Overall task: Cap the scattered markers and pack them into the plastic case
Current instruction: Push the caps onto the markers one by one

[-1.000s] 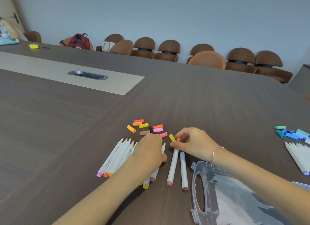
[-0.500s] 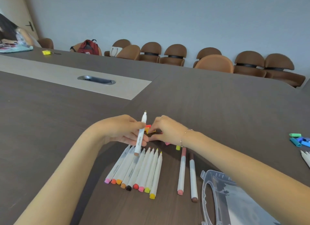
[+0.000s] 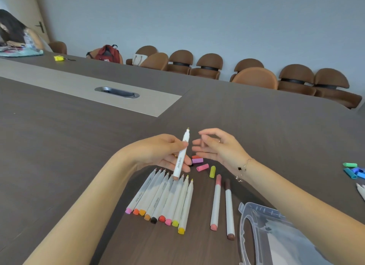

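My left hand (image 3: 158, 152) grips a white marker (image 3: 180, 158) upright above the table, bare tip up, tan end down. My right hand (image 3: 219, 148) hovers just right of that tip with fingers loosely curved; I cannot tell whether a cap sits between them. Below lie several uncapped markers in a row (image 3: 166, 197). To their right rest a capped pink marker (image 3: 216, 201) and a capped brown marker (image 3: 229, 205). Loose caps lie under my hands: purple (image 3: 197, 160), pink (image 3: 202, 167), yellow-green (image 3: 212, 171). The clear plastic case (image 3: 256, 225) lies at the bottom right.
Green and blue caps (image 3: 353, 171) and more markers (image 3: 361, 189) sit at the right edge. A metal cable port (image 3: 117, 92) is set in the table's light strip. Brown chairs line the far side, one with a red backpack (image 3: 107, 52). A person (image 3: 13, 33) sits far left.
My left hand has lifted the marker higher off the row. My right hand has left the pile of caps and risen beside the marker's tip.
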Tool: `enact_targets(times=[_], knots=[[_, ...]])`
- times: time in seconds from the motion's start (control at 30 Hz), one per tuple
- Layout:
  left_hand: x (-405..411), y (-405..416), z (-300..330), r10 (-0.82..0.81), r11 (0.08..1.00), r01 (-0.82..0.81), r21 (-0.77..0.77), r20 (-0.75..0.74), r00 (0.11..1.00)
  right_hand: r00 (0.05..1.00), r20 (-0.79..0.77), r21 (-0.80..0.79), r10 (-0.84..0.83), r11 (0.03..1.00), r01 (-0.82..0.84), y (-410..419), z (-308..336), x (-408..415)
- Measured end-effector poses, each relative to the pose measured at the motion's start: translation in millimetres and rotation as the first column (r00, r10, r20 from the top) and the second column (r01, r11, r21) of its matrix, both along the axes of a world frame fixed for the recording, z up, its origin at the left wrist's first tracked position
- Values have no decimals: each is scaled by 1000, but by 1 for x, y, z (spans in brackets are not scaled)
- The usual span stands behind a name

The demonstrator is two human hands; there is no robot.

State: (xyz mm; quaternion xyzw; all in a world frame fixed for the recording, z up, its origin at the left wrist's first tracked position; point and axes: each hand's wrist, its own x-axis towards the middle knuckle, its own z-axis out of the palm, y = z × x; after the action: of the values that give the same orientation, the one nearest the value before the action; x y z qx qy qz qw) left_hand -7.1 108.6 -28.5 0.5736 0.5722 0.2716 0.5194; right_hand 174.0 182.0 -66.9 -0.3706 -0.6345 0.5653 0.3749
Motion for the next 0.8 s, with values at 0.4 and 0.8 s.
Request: enact_targets(times=[0.4, 0.8], knots=[[25, 3, -15, -118, 993, 118, -2, -67, 991, 966, -240, -221, -94, 974, 40, -11, 11, 5], [45, 3, -24, 179, 984, -173, -47, 227, 957, 988, 105, -1, -116, 993, 117, -28, 9, 6]])
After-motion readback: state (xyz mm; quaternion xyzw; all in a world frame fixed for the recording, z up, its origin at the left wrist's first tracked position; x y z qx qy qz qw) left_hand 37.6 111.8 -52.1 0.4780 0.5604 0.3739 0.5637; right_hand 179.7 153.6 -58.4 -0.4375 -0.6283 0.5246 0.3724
